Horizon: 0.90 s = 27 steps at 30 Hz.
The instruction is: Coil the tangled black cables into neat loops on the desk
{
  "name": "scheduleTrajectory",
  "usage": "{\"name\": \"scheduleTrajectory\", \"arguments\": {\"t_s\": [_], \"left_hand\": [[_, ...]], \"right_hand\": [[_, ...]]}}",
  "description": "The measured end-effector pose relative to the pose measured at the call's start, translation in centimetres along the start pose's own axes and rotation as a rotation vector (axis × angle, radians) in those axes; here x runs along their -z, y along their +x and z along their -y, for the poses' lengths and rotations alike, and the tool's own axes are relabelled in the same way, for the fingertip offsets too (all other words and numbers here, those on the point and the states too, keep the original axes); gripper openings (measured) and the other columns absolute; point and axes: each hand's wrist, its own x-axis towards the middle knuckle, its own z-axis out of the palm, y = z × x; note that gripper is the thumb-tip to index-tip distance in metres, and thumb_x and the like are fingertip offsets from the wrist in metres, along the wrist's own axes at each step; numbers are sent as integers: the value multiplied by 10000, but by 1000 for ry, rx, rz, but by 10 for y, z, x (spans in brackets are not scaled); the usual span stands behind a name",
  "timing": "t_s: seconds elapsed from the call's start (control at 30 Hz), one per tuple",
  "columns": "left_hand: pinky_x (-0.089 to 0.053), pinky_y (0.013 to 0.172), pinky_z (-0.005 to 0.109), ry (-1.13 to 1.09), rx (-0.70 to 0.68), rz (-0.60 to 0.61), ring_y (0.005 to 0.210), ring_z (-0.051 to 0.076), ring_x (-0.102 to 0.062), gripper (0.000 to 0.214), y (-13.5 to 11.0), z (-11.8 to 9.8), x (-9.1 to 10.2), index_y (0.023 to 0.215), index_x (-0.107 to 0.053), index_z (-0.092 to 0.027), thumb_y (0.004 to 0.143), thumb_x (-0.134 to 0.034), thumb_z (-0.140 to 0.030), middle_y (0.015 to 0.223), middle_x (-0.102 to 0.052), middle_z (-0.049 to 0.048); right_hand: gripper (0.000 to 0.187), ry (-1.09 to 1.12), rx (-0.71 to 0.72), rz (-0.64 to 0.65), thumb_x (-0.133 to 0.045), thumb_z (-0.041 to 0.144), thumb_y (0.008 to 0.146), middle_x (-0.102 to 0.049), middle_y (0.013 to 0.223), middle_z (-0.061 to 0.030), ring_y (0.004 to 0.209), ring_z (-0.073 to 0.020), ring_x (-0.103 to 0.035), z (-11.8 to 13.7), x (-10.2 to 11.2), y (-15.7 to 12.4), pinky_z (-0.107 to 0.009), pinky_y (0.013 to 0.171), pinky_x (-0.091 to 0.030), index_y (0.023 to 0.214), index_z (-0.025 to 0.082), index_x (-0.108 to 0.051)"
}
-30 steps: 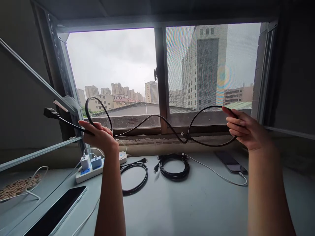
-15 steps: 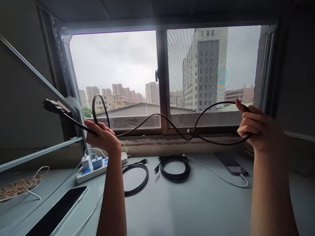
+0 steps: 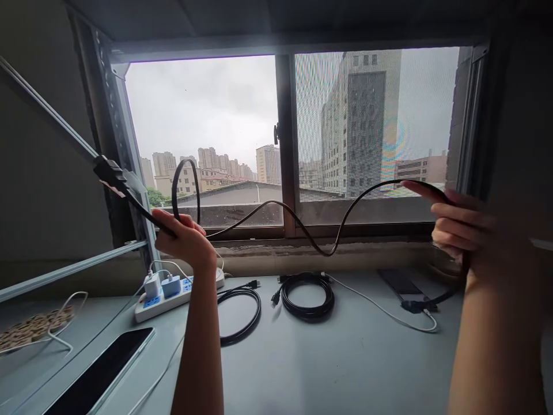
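A black cable (image 3: 298,222) hangs in a wavy line between my two raised hands, in front of the window. My left hand (image 3: 184,233) is closed around it; a loop rises above the fingers, and the end with a dark plug (image 3: 110,173) sticks out to the upper left. On the right, my right hand (image 3: 462,225) is closed on the same cable, with the index finger stretched along it. Below that hand the other end dangles, its dark plug (image 3: 415,306) in front of a phone. The right hand is slightly blurred.
On the desk (image 3: 302,369) lie two coiled black cables, one in the middle (image 3: 307,297) and one further left (image 3: 242,337). A power strip (image 3: 166,302) with chargers stands at left. One phone (image 3: 103,374) lies front left, another phone (image 3: 400,285) back right. Metal rails (image 3: 73,268) edge the left.
My right hand has moved right. The cable end that crossed in a loop near the middle has swung free and now hangs below that hand. The left plug has shifted right and down.
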Motion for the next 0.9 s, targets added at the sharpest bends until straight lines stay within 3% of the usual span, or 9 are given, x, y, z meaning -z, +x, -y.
{"name": "scheduleTrajectory", "arguments": {"t_s": [0.13, 0.27, 0.4, 0.53, 0.73, 0.9], "left_hand": [[-162, 319, 206, -168, 156, 33, 279, 21, -231, 565, 0, -4, -7, 444, -268, -188, 948, -305, -442, 365, -241, -69], [-129, 300, 205, -271, 208, 106, 238, 20, -170, 586, -8, -9, -19, 420, -300, -174, 962, -308, -396, 302, -232, -76], [-102, 289, 203, -334, 281, 288, 222, 19, -181, 604, -22, -13, -28, 386, -301, -164, 958, -330, -358, 307, -223, -74], [-101, 278, 191, -320, 349, 387, 222, 18, -211, 618, -38, -16, -34, 367, -297, -164, 939, -370, -385, 313, -220, -72], [-138, 271, 182, -264, 393, 583, 221, 29, -201, 636, -55, -15, -39, 369, -296, -178, 916, -362, -495, 290, -195, -67], [-402, 398, 208, -60, 317, 893, 378, 120, -543, 668, -48, 0, -34, 432, -480, -173, 855, -300, -657, 331, -434, 6]], "right_hand": [[319, -55, -88, 35, -559, 353, 797, -696, 805, -57, 411, -42, -501, -6, -25, 5, -81, 265, -123, 1084, 251, -655], [492, -60, -226, 89, -666, 351, 752, -690, 1041, -84, 464, -44, -516, -17, -53, 12, -87, 270, -222, 1228, 322, -547], [567, -72, -223, 168, -659, 437, 764, -683, 1068, -84, 396, -9, -407, -22, -77, 14, -112, 275, -206, 1290, 335, -475], [474, -118, -145, 198, -620, 504, 779, -676, 1068, -83, 353, 33, -226, -20, -89, 12, -131, 291, -151, 1188, 274, -551], [447, -97, -47, 55, -736, 397, 676, -675, 927, -23, 361, 43, -221, -16, -84, 10, -118, 298, -159, 1080, 230, -646], [320, -41, 13, -150, -730, 347, 647, -681, 926, -10, 342, 44, -246, -17, -75, 16, -116, 283, -152, 943, 229, -697]]}}
